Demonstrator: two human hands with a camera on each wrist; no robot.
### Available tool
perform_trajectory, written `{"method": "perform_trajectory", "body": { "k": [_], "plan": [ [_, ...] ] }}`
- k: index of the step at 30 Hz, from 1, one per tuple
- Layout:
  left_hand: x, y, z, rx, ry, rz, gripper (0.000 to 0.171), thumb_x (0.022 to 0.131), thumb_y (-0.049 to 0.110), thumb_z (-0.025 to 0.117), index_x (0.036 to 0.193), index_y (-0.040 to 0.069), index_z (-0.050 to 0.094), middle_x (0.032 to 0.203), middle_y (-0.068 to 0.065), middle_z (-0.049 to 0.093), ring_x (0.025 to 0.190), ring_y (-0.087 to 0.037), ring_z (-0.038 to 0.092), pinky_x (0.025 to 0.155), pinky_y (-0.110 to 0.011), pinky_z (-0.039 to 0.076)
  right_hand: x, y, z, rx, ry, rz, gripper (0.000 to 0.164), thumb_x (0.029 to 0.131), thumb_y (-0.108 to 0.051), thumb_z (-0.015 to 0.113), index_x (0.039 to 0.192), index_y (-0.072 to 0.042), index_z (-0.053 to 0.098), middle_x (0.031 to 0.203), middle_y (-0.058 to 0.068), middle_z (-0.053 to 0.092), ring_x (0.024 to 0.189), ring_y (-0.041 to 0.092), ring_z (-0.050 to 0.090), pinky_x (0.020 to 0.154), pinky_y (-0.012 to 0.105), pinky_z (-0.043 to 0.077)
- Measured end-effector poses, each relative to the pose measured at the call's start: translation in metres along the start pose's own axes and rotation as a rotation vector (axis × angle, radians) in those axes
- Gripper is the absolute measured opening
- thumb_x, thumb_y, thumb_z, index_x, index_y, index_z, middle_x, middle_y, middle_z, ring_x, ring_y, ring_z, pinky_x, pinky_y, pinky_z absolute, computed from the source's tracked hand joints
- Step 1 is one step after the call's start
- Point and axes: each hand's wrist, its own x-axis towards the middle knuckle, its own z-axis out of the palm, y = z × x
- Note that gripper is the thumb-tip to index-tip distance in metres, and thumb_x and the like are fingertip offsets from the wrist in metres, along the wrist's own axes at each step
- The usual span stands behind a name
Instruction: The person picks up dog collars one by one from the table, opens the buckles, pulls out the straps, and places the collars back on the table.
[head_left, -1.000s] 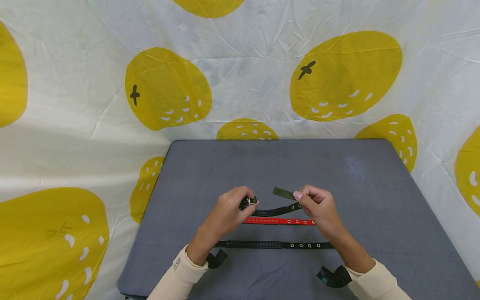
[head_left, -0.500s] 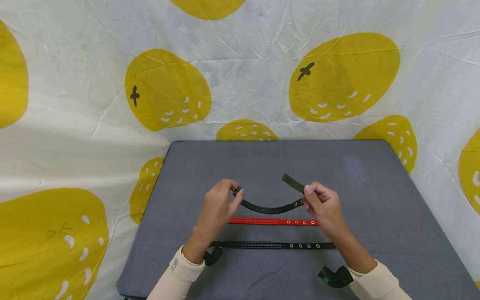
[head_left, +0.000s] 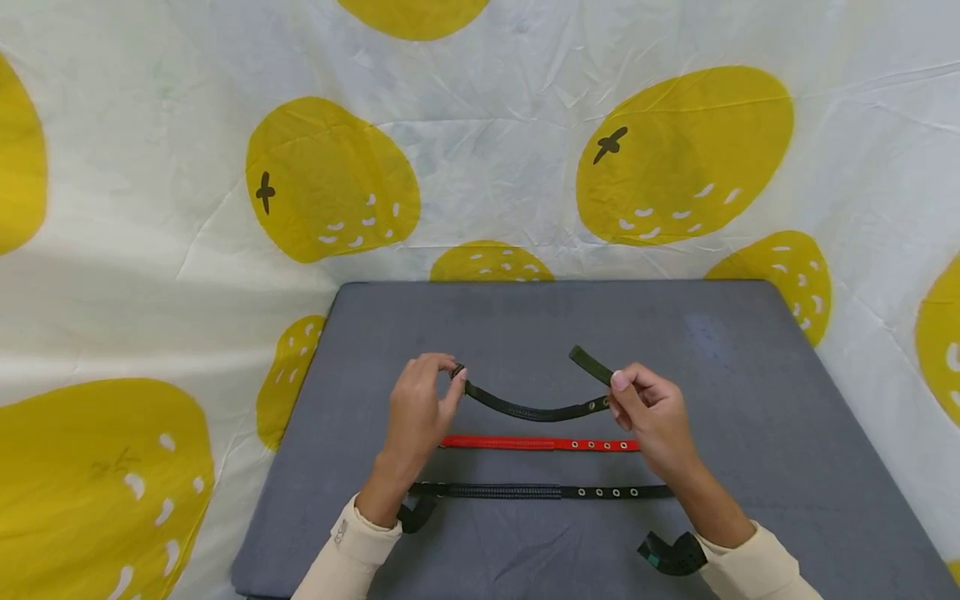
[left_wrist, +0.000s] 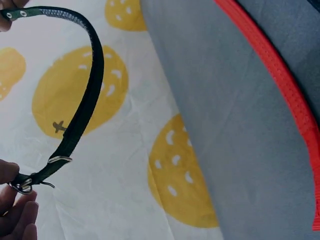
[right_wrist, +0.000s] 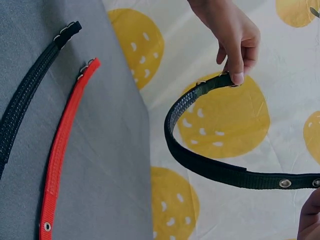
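Observation:
A dark green collar with a black padded section hangs in a shallow curve above the grey table, spanning both hands. My left hand pinches its buckle end; the metal buckle and a keeper loop show in the left wrist view. With thumb and fingers, my right hand grips the eyeleted end, and the green tip sticks up past the fingers. Below lie a red collar and, nearer me, a black collar, both laid straight. The right forearm and hand cover their right ends.
The grey padded table fills the middle, its far edge against a white cloth printed with yellow fruit shapes. Black curved pieces sit at the cuffs of both sleeves, above the table.
My left hand has moved left and slightly up with the buckle end, my right hand slightly right. The collar spans a wider gap, and its tip points higher. The other collars have stayed put.

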Motion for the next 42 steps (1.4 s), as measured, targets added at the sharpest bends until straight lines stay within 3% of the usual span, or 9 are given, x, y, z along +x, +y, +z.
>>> {"method": "perform_trajectory", "body": {
  "k": [8, 13, 20, 32, 38, 42],
  "plan": [
    [-0.002, -0.005, -0.001, 0.018, -0.060, -0.100, 0.015, 0.088, 0.018, 0.069, 0.095, 0.007, 0.063, 0.091, -0.005, 0.059, 0.075, -0.019, 0.049, 0.058, -0.029, 0.043, 0.001, 0.004, -0.003, 0.018, 0.036, -0.043, 0.025, 0.099, -0.006, 0.045, 0.077, 0.003, 0.051, 0.062, 0.004, 0.050, 0.047, 0.017, 0.034, 0.041, 0.028, 0.029],
    [-0.005, -0.013, -0.003, -0.004, -0.099, -0.169, 0.014, 0.091, 0.017, 0.064, 0.098, 0.005, 0.059, 0.093, -0.009, 0.051, 0.079, -0.020, 0.045, 0.062, -0.030, 0.041, 0.004, 0.008, -0.007, 0.074, 0.117, -0.067, 0.027, 0.098, -0.009, 0.045, 0.077, 0.005, 0.051, 0.062, 0.005, 0.052, 0.047, 0.016, 0.036, 0.041, 0.026, 0.031],
    [-0.005, -0.022, -0.006, 0.041, -0.120, -0.182, 0.019, 0.094, 0.012, 0.058, 0.109, 0.001, 0.058, 0.091, -0.010, 0.054, 0.078, -0.022, 0.047, 0.062, -0.029, 0.041, 0.005, 0.010, -0.014, 0.065, 0.179, -0.034, 0.026, 0.098, -0.013, 0.046, 0.078, 0.002, 0.052, 0.063, 0.004, 0.053, 0.049, 0.014, 0.040, 0.043, 0.020, 0.035],
    [-0.009, -0.034, -0.006, 0.197, -0.224, -0.254, 0.007, 0.093, 0.007, 0.059, 0.095, 0.002, 0.064, 0.082, -0.011, 0.061, 0.071, -0.026, 0.048, 0.060, -0.032, 0.041, 0.007, 0.018, -0.021, 0.061, 0.207, -0.031, 0.029, 0.098, -0.015, 0.045, 0.078, 0.003, 0.054, 0.063, 0.005, 0.055, 0.045, 0.013, 0.045, 0.041, 0.019, 0.037],
    [-0.012, -0.045, -0.006, 0.152, -0.276, -0.281, 0.012, 0.093, 0.001, 0.055, 0.095, 0.005, 0.066, 0.082, -0.010, 0.058, 0.075, -0.028, 0.049, 0.063, -0.034, 0.041, 0.009, 0.022, -0.027, 0.046, 0.210, -0.054, 0.015, 0.095, 0.000, 0.052, 0.083, 0.009, 0.053, 0.068, 0.008, 0.059, 0.046, 0.015, 0.048, 0.041, 0.020, 0.040],
    [-0.013, -0.055, -0.006, 0.050, -0.335, -0.350, 0.014, 0.095, 0.006, 0.055, 0.100, 0.004, 0.068, 0.087, -0.009, 0.060, 0.079, -0.025, 0.051, 0.067, -0.036, 0.043, 0.011, 0.023, -0.035, -0.085, 0.238, -0.038, 0.010, 0.091, 0.005, 0.057, 0.086, 0.014, 0.054, 0.070, 0.009, 0.062, 0.047, 0.017, 0.050, 0.043, 0.022, 0.044]
  ]
}}
